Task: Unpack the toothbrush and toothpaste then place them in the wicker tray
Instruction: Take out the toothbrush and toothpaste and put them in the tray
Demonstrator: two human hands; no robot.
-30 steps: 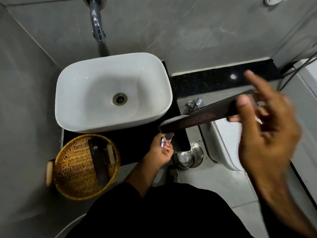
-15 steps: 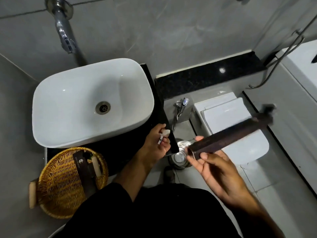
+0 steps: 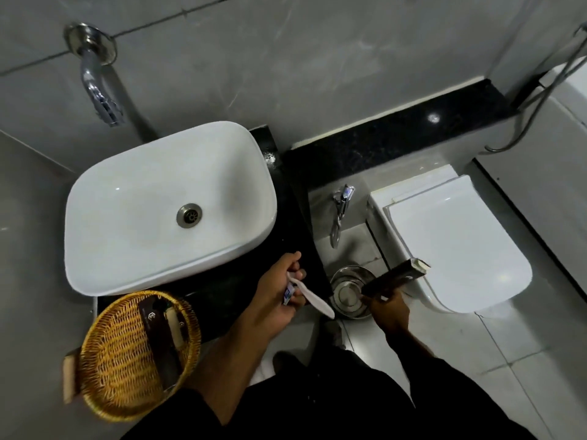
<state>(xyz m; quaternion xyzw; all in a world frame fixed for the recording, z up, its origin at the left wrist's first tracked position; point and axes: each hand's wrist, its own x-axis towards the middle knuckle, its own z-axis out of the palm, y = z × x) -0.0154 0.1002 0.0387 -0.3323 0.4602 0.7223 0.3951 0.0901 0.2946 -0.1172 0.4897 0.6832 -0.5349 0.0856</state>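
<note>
My left hand grips a white toothbrush and a small toothpaste tube together, just off the dark counter's right edge. My right hand holds a long dark brown box, open at its far end, above a steel pedal bin. The round wicker tray sits at the lower left on the counter, with a dark brown packet and a small tan item lying in it.
A white basin stands on the black counter under a chrome wall tap. A closed white toilet is at the right, with a chrome valve and a black ledge behind it.
My right hand has dropped from high in front of the camera to just over the steel bin, carrying the brown box. The toothbrush now sticks out further from my left hand.
</note>
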